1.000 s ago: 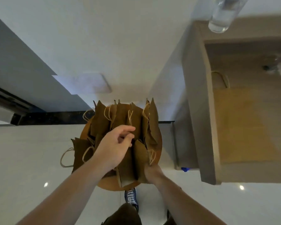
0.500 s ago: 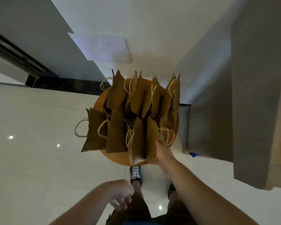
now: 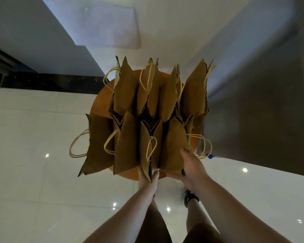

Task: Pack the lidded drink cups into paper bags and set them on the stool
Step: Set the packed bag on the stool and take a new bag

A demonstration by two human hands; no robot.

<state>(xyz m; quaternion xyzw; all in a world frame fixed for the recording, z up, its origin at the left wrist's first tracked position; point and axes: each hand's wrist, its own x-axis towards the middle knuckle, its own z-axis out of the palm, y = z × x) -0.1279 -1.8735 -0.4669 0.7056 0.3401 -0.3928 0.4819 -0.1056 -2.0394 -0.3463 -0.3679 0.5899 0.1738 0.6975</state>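
A: brown paper bags with cord handles (image 3: 128, 142), contents?
B: can't see inside. round orange wooden stool (image 3: 102, 102) mostly covered by them
A: left hand (image 3: 146, 179)?
B: fingertips partly behind a bag, forearms cut off at bottom edge. tiny blue object (image 3: 211, 156) unclear

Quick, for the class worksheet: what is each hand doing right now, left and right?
Left hand: pinches the near edge of the narrow front bag.
Right hand: grips the front right bag beside it.
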